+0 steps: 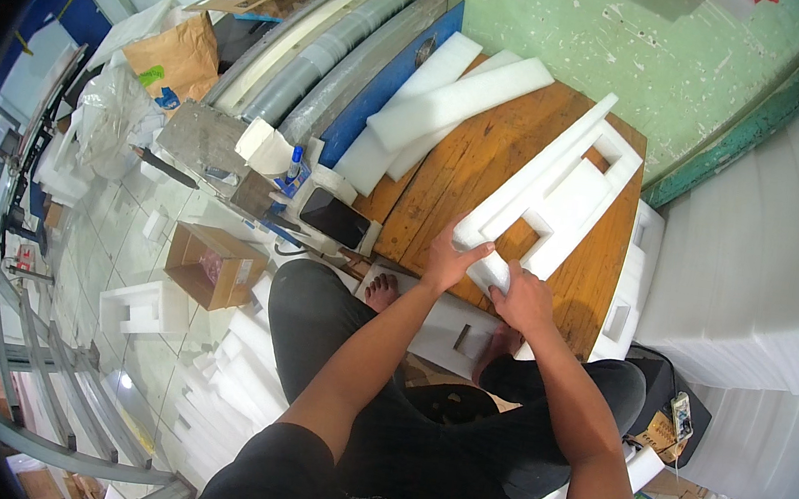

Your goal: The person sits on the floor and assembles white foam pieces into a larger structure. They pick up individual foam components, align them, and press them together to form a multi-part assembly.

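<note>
A long white foam packing piece [564, 191] with rectangular cut-outs lies on the wooden table [456, 189], its near end close to the front edge. At the left corner of that near end, my left hand [455, 258] grips the foam with the thumb on top. My right hand [524, 299] closes on the same end, a little to the right; some of its fingers are hidden behind the foam. Several loose white foam strips [460, 106] lie crossed on the far left part of the table.
Grey rollers [333, 50] stand beyond the table's left side. A dark box-shaped thing [334, 217] and a blue marker [295, 161] are at its near left. An open cardboard box [214, 266] sits on the floor. Tall white foam sheets [766, 232] rise at the right.
</note>
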Motion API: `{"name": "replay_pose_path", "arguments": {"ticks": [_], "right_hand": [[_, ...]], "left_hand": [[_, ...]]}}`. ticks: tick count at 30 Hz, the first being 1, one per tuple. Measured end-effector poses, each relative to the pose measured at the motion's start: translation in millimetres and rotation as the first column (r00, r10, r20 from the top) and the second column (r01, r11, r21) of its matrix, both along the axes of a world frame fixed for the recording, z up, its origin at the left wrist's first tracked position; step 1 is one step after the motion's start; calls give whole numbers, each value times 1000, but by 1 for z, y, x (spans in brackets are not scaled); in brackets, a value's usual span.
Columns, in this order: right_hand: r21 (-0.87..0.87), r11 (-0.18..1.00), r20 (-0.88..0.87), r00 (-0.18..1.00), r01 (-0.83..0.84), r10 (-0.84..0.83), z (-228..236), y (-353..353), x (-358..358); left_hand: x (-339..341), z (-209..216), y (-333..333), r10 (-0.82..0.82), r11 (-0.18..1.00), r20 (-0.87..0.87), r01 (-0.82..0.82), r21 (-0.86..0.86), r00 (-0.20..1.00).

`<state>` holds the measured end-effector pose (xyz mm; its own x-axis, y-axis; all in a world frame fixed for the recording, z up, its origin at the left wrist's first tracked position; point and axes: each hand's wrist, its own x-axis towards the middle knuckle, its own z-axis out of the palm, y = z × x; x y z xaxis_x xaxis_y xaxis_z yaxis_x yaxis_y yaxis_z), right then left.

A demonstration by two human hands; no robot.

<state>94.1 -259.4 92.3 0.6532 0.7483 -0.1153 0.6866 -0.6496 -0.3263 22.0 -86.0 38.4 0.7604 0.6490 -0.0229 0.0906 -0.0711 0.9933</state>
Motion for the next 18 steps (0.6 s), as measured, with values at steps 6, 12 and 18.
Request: {"name": "replay_pose_path", "arguments": {"ticks": [6,12,18], "right_hand": [[-15,1000,-4,1000,8,-8,4,1,-2],[-15,1000,5,1000,-3,3,5,1,-2],[-9,1000,9,1000,2,-2,4,0,-2]], "left_hand": [[0,-1,0,-1,1000,7,1,-4,1000],[1,-6,1,11,1000,14,-11,21,1000],[1,-6,0,10,1000,1,-10,-4,1000]]}}
